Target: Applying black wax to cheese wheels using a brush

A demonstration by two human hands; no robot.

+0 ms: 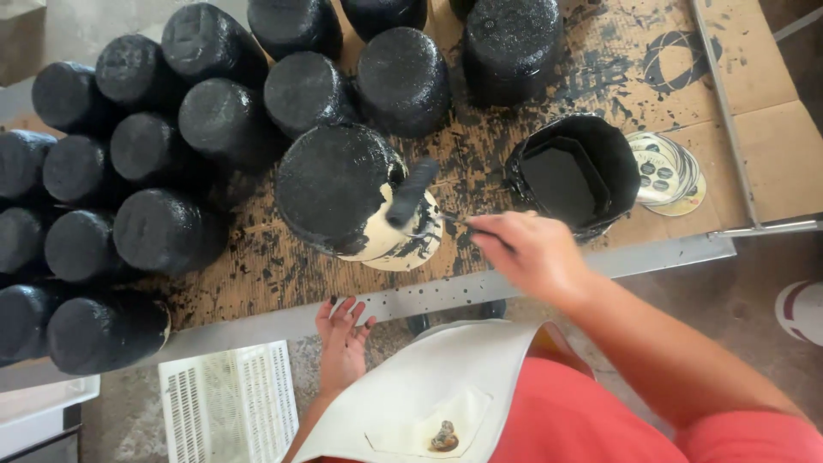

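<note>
The head view looks straight down on a cardboard-covered workbench [549, 94], smeared and spattered with black. The right hand [525, 250] is closed around the thin handle of a paint roller [411, 193], whose dark sleeve lies against the side of a large upturned pot [339, 189] near the bench's front edge. That pot is mostly black already — only a cream patch at its lower right, streaked with paint, remains bare, and the roller sits right over it. The left hand [343, 334] hangs below the metal bench edge [429, 296], fingers loosely spread and dark at the tips, holding nothing.

Just right of the pot stands a black paint bucket [573, 171] with a dark tray inside, and beside it a round printed lid [669, 171]. To the left and behind, many finished black pots [163, 231] stand close together. A white slatted crate [227, 403] sits on the floor below.
</note>
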